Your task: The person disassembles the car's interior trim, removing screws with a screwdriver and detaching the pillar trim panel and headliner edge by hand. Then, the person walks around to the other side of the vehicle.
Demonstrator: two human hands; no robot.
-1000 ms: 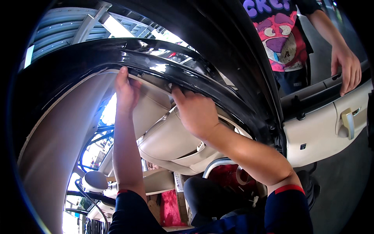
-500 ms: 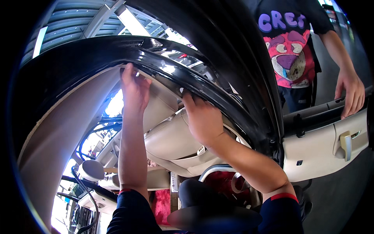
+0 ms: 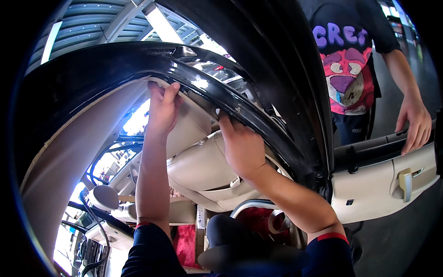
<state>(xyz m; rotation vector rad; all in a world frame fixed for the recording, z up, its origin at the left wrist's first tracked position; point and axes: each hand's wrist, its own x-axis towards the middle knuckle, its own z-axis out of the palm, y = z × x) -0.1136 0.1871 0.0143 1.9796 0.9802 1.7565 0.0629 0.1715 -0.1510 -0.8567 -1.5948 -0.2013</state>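
Observation:
A beige trim strip (image 3: 196, 105) runs along the inside of the black door frame (image 3: 203, 83) of a car. My left hand (image 3: 162, 108) is closed round its upper end near the frame's corner, thumb up against the edge. Lower down, my right hand (image 3: 242, 145) pinches the strip's other end, its fingertips partly hidden behind the frame. Beside my left hand, the pale headliner (image 3: 87, 129) curves down to the left. Below and behind both hands sits a beige seat (image 3: 198, 168).
At the right, an open beige door panel (image 3: 369, 189) has another person's hand (image 3: 415, 124) resting on its top edge. A headrest (image 3: 104, 197) and dark cables (image 3: 92, 173) lie at the lower left. Red carpet (image 3: 187, 244) covers part of the floor.
My left hand has shifted from reaching a finger into the corner to gripping the strip with its thumb raised. My right hand stays at the same place on the strip.

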